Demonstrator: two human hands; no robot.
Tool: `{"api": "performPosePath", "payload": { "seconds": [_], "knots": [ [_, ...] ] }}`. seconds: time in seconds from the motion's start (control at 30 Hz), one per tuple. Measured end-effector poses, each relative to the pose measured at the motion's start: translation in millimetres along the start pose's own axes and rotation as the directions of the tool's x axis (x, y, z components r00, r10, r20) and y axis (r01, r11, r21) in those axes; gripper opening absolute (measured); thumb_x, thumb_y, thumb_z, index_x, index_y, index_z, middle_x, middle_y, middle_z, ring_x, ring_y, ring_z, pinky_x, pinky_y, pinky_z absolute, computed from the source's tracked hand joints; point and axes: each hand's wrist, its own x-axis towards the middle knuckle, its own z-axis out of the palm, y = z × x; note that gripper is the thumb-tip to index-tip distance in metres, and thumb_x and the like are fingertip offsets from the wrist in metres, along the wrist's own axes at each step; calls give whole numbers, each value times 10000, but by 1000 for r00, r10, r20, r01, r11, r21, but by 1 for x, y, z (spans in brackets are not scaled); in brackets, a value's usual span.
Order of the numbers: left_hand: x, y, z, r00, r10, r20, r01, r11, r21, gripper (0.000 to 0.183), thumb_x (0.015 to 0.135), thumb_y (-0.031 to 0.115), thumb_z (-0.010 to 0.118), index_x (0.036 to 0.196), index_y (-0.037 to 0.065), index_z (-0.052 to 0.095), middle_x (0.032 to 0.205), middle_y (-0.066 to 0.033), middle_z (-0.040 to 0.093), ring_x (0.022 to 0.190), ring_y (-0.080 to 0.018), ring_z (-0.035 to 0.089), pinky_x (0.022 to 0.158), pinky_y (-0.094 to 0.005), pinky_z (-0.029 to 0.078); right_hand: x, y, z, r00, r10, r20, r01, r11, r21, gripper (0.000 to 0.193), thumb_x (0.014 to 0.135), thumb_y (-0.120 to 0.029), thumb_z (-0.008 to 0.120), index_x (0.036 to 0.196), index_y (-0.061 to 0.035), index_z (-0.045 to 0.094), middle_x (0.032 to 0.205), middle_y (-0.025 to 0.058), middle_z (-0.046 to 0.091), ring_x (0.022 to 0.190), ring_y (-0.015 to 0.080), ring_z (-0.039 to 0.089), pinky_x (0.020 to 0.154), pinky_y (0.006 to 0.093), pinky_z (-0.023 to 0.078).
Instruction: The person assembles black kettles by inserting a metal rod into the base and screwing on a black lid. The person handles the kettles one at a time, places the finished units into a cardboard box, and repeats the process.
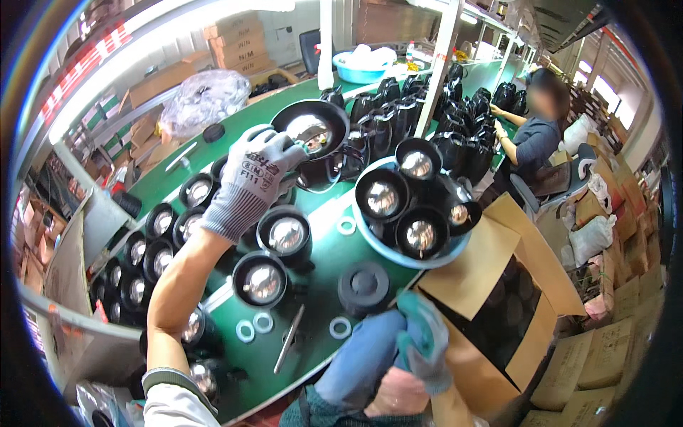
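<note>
My left hand [256,174], in a grey knitted glove, grips the rim of a black jug body [334,117] tilted with its open end toward me. A shiny metal dome sits inside it. My right hand [427,341], in a grey and green glove, is low at the front by a blue-clothed knee [359,359]. Its fingers look curled but are blurred, and anything in them is hidden. Between the hands, a round black cap [363,286] lies on the green table [320,274]. Nearby are a slim metal rod [289,339] and several pale rings [340,328].
Several similar jug bodies [284,233] stand at the left. More fill a light-blue basin [425,262] on the right, beside an open cardboard box [484,267] holding black parts. Black handled jugs [380,128] line the back. A co-worker [537,132] sits beyond the basin.
</note>
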Motion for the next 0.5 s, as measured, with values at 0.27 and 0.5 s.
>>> {"api": "performPosePath", "payload": {
  "seconds": [0.27, 0.5],
  "knots": [
    [-132, 125, -117, 961, 219, 169, -202, 973, -109, 155, 754, 263, 709, 885, 209, 646, 843, 10, 564, 832, -175, 640, 757, -343, 535, 49, -87, 42, 850, -327, 414, 496, 761, -417, 766, 681, -293, 914, 1332, -94, 562, 1416, 204, 521, 1326, 443, 507, 1137, 585, 379],
    [-218, 182, -124, 996, -74, 43, 83, 715, -694, 367, 778, 141, 743, 1141, 131, 693, 1185, -86, 663, 1144, -278, 647, 1038, -408, 509, -78, -67, 22, 957, -139, 253, 158, 986, -56, 454, 698, -169, 928, 1021, -41, 636, 1401, 237, 585, 1240, 381, 628, 1027, 489, 519]
  ]
}}
